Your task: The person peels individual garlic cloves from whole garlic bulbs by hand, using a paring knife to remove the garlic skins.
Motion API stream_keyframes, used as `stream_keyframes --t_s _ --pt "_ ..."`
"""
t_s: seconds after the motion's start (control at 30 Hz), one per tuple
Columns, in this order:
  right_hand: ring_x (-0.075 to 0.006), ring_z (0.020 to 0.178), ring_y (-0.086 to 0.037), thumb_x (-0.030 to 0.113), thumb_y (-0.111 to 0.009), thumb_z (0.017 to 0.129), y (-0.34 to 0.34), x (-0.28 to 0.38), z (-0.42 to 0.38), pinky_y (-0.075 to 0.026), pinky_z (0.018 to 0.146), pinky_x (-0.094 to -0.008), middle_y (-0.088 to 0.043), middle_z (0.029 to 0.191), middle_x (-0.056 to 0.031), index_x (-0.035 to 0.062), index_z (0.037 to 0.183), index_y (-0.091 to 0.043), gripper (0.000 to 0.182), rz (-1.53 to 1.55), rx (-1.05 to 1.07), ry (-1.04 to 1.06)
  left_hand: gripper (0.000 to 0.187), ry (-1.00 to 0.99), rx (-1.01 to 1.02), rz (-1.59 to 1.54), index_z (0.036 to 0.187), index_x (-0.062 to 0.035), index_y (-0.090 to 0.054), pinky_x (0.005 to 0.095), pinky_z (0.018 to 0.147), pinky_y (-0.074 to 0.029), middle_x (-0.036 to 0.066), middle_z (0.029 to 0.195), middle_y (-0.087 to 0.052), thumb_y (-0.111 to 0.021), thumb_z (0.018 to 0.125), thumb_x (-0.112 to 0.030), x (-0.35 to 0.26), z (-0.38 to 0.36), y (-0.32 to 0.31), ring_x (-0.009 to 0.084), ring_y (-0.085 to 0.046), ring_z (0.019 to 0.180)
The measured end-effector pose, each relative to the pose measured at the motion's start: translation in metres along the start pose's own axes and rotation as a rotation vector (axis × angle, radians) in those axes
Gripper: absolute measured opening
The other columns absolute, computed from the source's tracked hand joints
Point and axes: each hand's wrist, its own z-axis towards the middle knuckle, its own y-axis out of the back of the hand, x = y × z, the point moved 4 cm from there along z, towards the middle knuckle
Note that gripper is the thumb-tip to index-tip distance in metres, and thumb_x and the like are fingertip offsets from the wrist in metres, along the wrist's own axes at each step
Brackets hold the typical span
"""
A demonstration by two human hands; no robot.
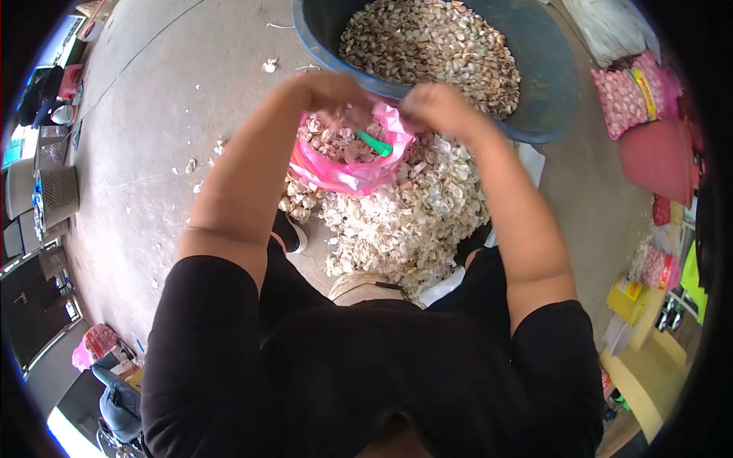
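A pink plastic bag (336,175), its mouth open, holds garlic (330,137) and a small tool with a green handle (373,143). Over the bag's far left side is my left hand (340,95), its fingers smeared by motion. Just beyond the bag's right rim, close to the basin's edge, my right hand (439,105) is curled closed; what it holds, if anything, is hidden. Loose white garlic skins (412,221) lie heaped in front of me. Beyond my hands stands a large blue basin (553,91) with many separated garlic cloves (435,46) in it.
Stray skins (191,165) dot the concrete floor (153,114) at left. Along the right side are filled pink mesh bags (620,99), a red tub (658,156) and a yellow package (628,299). Grey baskets (59,195) stand at far left. My shoes flank the heap.
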Motion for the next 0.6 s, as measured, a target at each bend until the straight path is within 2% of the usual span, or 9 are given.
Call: stream_keyframes --t_s 0.07,0.1,0.17,0.23,0.27,0.37,0.4,0.53,0.6 --pt "-0.0218 0.066 -0.058 0.02 -0.054 0.077 -0.054 -0.038 0.018 -0.046 0.063 -0.0332 -0.061 0.073 -0.0117 0.0027 0.089 -0.059 0.021 -0.43 0.167 -0.06 0.033 0.364 -0.012 0.243 0.095 -0.0029 -0.056 0.0312 0.053 -0.05 0.008 0.084 -0.059 -0.051 0.079 -0.032 0.076 0.044 -0.017 0.0163 -0.058 0.064" --pt "-0.0246 0.074 -0.058 0.015 -0.051 0.078 -0.078 -0.051 0.022 -0.046 0.066 -0.0353 -0.06 0.08 -0.016 0.0033 0.09 -0.059 0.019 -0.467 0.174 -0.143 0.032 0.387 -0.032 0.408 0.092 -0.001 -0.056 0.0353 0.056 -0.051 0.011 0.088 -0.059 -0.052 0.078 -0.029 0.087 0.05 -0.021 0.0194 -0.059 0.064" --pt "-0.0305 0.085 -0.056 0.005 -0.044 0.077 -0.114 -0.094 0.046 -0.044 0.077 -0.0377 -0.056 0.094 -0.0169 0.0092 0.099 -0.058 0.026 -0.684 0.118 -0.106 0.036 0.287 -0.126 0.835 0.106 -0.0039 -0.05 0.0369 0.069 -0.048 0.018 0.096 -0.056 -0.051 0.076 -0.024 0.128 0.098 -0.025 0.0261 -0.058 0.079" --pt "-0.0314 0.092 -0.052 0.009 -0.042 0.078 -0.127 -0.099 0.051 -0.043 0.08 -0.0381 -0.056 0.095 -0.0161 0.0122 0.101 -0.057 0.027 -0.722 -0.064 -0.066 0.04 0.234 -0.483 0.87 0.114 -0.0058 -0.046 0.0358 0.078 -0.045 0.018 0.104 -0.053 -0.049 0.076 -0.021 0.177 0.145 -0.021 0.0282 -0.055 0.092" --pt "-0.0311 0.094 -0.052 0.011 -0.041 0.079 -0.131 -0.106 0.058 -0.043 0.08 -0.0384 -0.055 0.097 -0.0163 0.013 0.101 -0.056 0.027 -0.807 -0.106 -0.031 0.042 0.174 -0.634 0.746 0.119 -0.0079 -0.04 0.0354 0.088 -0.039 0.016 0.116 -0.047 -0.044 0.079 -0.02 0.187 0.161 -0.021 0.0275 -0.044 0.108" --pt "-0.0305 0.098 -0.05 0.014 -0.038 0.08 -0.136 -0.13 0.07 -0.042 0.082 -0.0389 -0.052 0.104 -0.0168 0.0138 0.103 -0.055 0.028 -0.982 -0.13 -0.052 0.039 0.182 -0.438 0.597 0.117 -0.0075 -0.042 0.035 0.093 -0.035 0.013 0.122 -0.042 -0.039 0.081 -0.022 0.148 0.145 -0.022 0.0268 -0.04 0.113" --pt "-0.0304 0.098 -0.049 0.015 -0.038 0.08 -0.132 -0.137 0.075 -0.042 0.082 -0.0389 -0.05 0.106 -0.0171 0.0132 0.104 -0.054 0.029 -0.985 -0.083 -0.133 0.038 0.028 -0.556 0.633 0.116 -0.0074 -0.044 0.035 0.094 -0.034 0.014 0.123 -0.041 -0.037 0.083 -0.026 0.196 0.186 -0.025 0.0273 -0.039 0.114" --pt "-0.0304 0.1 -0.048 0.013 -0.039 0.079 -0.114 -0.14 0.075 -0.042 0.082 -0.0389 -0.048 0.111 -0.016 0.0103 0.104 -0.052 0.029 -0.841 0.17 -0.404 0.04 0.028 -0.77 0.376 0.113 -0.005 -0.046 0.0379 0.085 -0.039 0.016 0.111 -0.05 -0.042 0.082 -0.03 0.196 0.165 -0.011 0.0295 -0.047 0.102" --pt "-0.0304 0.098 -0.049 0.012 -0.038 0.079 -0.111 -0.143 0.07 -0.042 0.081 -0.0395 -0.05 0.107 -0.016 0.0087 0.101 -0.052 0.027 -0.854 -0.019 -0.274 0.04 0.099 -0.729 0.509 0.11 -0.0035 -0.047 0.0382 0.076 -0.044 0.016 0.101 -0.055 -0.047 0.08 -0.031 0.194 0.151 -0.009 0.0284 -0.054 0.091"
